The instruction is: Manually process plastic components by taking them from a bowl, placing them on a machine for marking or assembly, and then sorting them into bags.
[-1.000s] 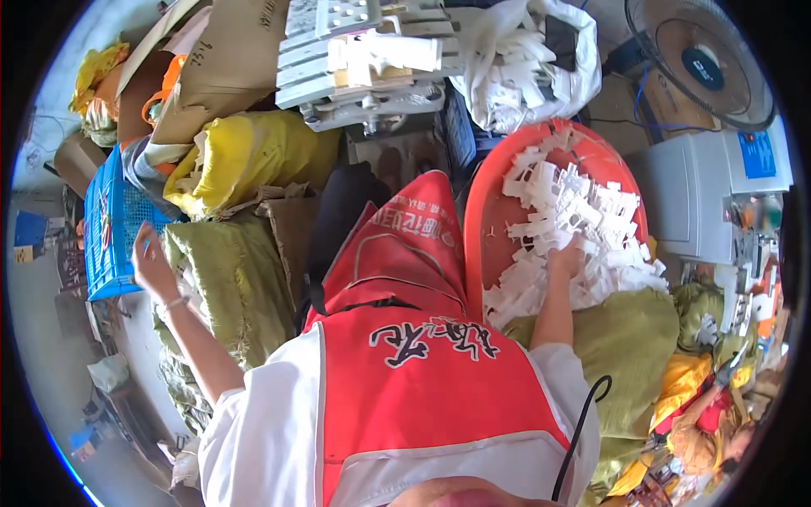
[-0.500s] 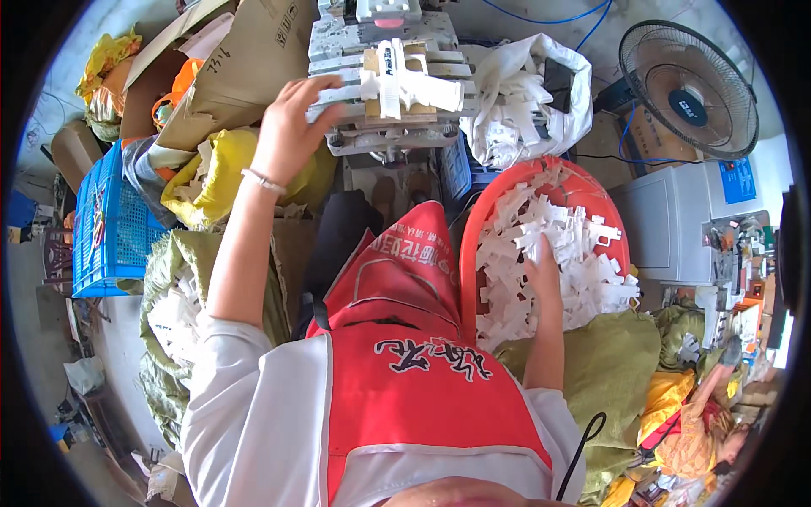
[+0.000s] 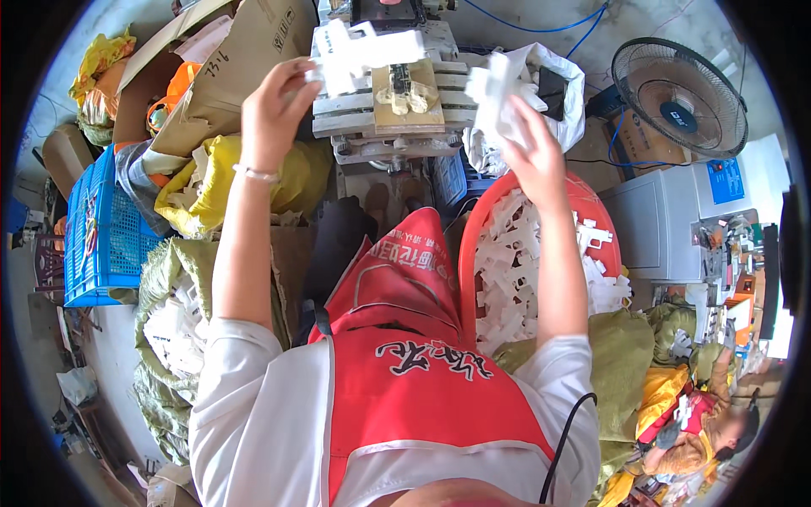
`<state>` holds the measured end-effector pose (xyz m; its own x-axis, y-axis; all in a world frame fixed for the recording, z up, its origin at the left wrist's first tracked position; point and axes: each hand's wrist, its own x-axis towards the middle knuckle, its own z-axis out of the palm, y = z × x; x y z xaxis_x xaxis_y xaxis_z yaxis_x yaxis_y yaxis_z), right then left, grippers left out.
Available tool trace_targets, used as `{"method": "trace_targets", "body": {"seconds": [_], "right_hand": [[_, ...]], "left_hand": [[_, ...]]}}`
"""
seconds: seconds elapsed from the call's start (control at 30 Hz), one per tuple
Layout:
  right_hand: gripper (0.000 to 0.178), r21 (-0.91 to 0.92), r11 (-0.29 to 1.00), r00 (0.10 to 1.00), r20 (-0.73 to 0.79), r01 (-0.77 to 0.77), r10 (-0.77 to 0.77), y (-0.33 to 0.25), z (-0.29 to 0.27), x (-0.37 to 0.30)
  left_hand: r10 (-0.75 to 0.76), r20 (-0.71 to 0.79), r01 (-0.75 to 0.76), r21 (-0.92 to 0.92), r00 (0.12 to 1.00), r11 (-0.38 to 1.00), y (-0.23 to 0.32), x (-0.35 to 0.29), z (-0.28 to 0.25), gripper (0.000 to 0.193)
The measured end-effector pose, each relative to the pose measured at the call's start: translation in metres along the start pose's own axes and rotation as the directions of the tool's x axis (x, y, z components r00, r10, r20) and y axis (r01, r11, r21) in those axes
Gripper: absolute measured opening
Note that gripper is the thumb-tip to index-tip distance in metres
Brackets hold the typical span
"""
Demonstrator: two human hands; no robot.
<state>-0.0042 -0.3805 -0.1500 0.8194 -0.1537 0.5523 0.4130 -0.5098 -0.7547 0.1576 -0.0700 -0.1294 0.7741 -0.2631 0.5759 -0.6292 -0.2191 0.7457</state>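
My left hand (image 3: 274, 110) pinches a white plastic toy gun (image 3: 359, 52) by one end, raised over the left side of the machine's slatted bed (image 3: 342, 118). On that bed a wooden block (image 3: 410, 121) carries a cream-coloured shaped holder (image 3: 409, 95) with a dark strip, and no gun lies in it. My right hand (image 3: 536, 160) grips another white toy gun (image 3: 497, 97), held up to the right of the block; blur hides its exact outline. Below my right forearm, a red tub (image 3: 467, 279) is heaped with white toy guns (image 3: 507, 270).
Left of me are an open cardboard box (image 3: 245, 76), a yellow sack (image 3: 198, 194), a blue crate (image 3: 106, 262) and a green sack (image 3: 156, 372) of white pieces. A white bag (image 3: 570, 110) and a fan (image 3: 680, 97) stand at the right. Another person (image 3: 701, 431) sits lower right.
My left hand has lifted the gun off the wooden block and moved it up-left. My right hand has risen from the tub with another gun, toward the block.
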Motion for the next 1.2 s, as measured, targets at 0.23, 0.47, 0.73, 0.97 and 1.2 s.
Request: {"method": "trace_targets", "body": {"seconds": [0.23,0.47,0.73,0.97,1.2], "right_hand": [[0.046,-0.336,0.873,0.89,0.407,0.353,-0.203,0.006,0.047,0.065],[0.039,-0.522,0.728,0.881,0.401,0.444,-0.25,-0.008,0.041,0.045],[0.027,-0.302,0.919,0.957,0.054,-0.255,0.283,0.082,-0.061,-0.086],[0.032,-0.71,0.34,0.515,-0.037,-0.617,0.857,0.158,-0.085,-0.264],[0.049,-0.809,0.397,0.701,-0.026,-0.434,0.713,0.217,-0.018,-0.322]], "left_hand": [[-0.135,-0.036,0.13,-0.1,0.99,0.986,-0.013,-0.066,-0.074,0.03],[-0.266,-0.171,0.266,-0.02,0.949,0.964,-0.02,-0.122,-0.127,0.028],[-0.141,-0.225,0.26,0.702,0.964,0.663,0.007,-0.196,-0.26,0.028],[-0.365,-0.295,0.448,0.762,0.883,0.468,-0.029,-0.288,-0.405,0.03],[-0.279,-0.149,0.276,0.821,0.949,0.5,0.011,-0.194,-0.253,0.027]]}}
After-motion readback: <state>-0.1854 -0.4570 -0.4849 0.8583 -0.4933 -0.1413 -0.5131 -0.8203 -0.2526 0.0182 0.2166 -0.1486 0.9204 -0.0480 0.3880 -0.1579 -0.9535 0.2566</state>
